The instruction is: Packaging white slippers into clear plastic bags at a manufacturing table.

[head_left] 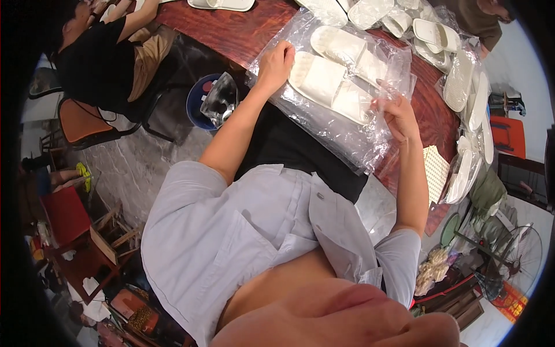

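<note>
A pair of cream slide slippers, the nearer slipper (318,75) and the farther slipper (341,45), lies side by side over a stack of transparent plastic bags (324,124) at the table's near edge. My left hand (276,66) is closed at the left end of the nearer slipper, gripping the plastic there. At the other end my right hand (398,115) has its fingers bent around the crinkled plastic, close to the slipper's strap. Whether the slippers are inside the top bag or on it is hard to tell through the glare.
Many cream slippers (459,81), some bagged, are heaped along the far and right side of the red-brown table (430,107). A sheet of small labels (435,173) lies at its right edge. A blue bin (199,104) stands on the floor left. Another person (95,69) sits at the left.
</note>
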Motion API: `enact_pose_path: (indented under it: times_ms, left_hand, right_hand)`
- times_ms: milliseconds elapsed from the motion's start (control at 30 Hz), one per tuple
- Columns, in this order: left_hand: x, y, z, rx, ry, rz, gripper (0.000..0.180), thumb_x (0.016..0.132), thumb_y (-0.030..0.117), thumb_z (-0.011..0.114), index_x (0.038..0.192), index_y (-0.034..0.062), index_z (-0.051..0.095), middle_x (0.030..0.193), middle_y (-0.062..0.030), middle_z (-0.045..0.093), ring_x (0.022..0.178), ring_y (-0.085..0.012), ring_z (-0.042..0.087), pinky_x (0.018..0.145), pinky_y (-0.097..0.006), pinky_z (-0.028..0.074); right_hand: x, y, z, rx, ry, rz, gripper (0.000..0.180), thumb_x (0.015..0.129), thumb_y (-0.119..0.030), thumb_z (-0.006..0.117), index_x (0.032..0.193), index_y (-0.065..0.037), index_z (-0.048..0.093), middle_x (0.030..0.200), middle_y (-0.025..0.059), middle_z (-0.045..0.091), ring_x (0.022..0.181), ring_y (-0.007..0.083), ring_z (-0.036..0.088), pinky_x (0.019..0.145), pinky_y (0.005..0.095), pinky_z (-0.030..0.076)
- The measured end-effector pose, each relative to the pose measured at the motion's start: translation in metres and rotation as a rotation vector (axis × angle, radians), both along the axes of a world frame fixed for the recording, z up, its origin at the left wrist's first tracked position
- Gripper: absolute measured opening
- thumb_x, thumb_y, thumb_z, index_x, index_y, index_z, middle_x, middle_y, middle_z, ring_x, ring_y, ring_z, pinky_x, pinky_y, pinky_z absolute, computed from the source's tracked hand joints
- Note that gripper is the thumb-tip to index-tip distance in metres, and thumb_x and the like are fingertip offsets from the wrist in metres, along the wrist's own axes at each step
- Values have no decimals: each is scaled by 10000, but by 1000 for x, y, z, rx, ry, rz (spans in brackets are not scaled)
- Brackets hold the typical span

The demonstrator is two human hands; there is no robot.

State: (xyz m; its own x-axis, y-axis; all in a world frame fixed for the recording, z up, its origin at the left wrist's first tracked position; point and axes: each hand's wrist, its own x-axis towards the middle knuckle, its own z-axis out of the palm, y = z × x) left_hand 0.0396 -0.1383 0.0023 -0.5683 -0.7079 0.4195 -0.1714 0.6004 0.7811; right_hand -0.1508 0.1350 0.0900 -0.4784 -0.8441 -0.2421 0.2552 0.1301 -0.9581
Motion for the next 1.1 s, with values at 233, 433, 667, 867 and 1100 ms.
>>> enact_pose_path:
  times_ms: [233, 433, 667, 867, 1100]
  left_hand:
    - [2, -3, -4, 120, 156, -79, 111, 925, 117, 597, 915, 10, 569, 719, -117, 631, 650, -229, 625, 616, -345, 489]
    - [6, -10, -2, 267, 296, -142, 72, 895, 66, 604, 898, -6, 593, 768, -64, 662, 693, -115, 594, 641, -281, 484]
    - [5, -9, 4, 292, 242, -177, 43, 865, 32, 608, 862, -6, 588, 755, -57, 658, 710, -106, 608, 649, -276, 489]
    - [6, -12, -4, 253, 221, -195, 67, 872, 30, 606, 836, -5, 561, 770, -72, 687, 713, -123, 645, 649, -288, 505]
    - [4, -11, -13, 206, 292, -81, 67, 857, 36, 609, 866, 3, 551, 727, -72, 634, 667, -125, 601, 627, -292, 488]
  right_hand:
    - [7, 21, 4, -182, -178, 234, 630, 741, -18, 693, 1327, 104, 494, 1026, 179, 703, 992, 282, 674, 977, 404, 493]
    - [-6, 16, 24, 110, -62, 538, 470, 853, -64, 611, 1299, 78, 569, 1244, 193, 650, 1135, 344, 624, 1034, 431, 444]
    - [-14, -34, -39, 70, 1401, 671, 383, 945, -291, 602, 1289, -132, 653, 1494, 205, 388, 1402, 383, 330, 1152, 462, 302]
    - [-8, -87, -51, 56, 1652, 663, 422, 888, -198, 659, 1296, -93, 632, 1507, 206, 379, 1404, 392, 330, 1161, 443, 296]
    - [-28, -81, -95, 565, 1511, 602, 408, 855, -130, 664, 1259, -78, 637, 1438, 197, 465, 1352, 372, 406, 1136, 409, 343]
